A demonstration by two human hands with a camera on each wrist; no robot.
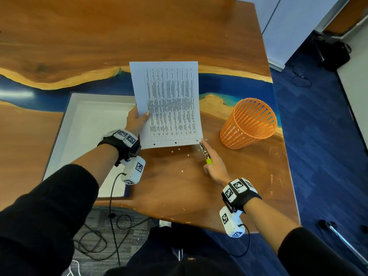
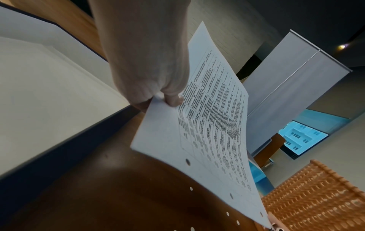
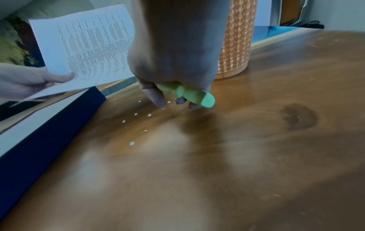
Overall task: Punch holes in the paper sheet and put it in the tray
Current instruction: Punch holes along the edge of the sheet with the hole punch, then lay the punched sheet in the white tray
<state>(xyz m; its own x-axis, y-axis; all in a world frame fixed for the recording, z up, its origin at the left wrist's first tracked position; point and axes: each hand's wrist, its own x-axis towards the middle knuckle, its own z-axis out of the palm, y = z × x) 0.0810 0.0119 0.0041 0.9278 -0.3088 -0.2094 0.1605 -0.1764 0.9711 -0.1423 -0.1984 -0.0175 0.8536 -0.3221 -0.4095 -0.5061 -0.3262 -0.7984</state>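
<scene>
A printed paper sheet (image 1: 169, 104) with a table of text is held above the wooden table, three punched holes along its near edge. My left hand (image 1: 137, 119) pinches its left edge, thumb on top; the same sheet (image 2: 209, 128) shows in the left wrist view with my left hand (image 2: 158, 87), and the sheet (image 3: 88, 45) again in the right wrist view. My right hand (image 1: 213, 162) grips a hole punch (image 1: 205, 152) with green handles (image 3: 189, 95), its metal head just off the sheet's near right corner. The white tray (image 1: 65, 124) lies left of the sheet.
An orange mesh basket (image 1: 251, 122) stands upright on the table to the right. Several small white paper dots (image 1: 182, 171) are scattered on the wood below the sheet. The table edge runs close on my side; cables hang below.
</scene>
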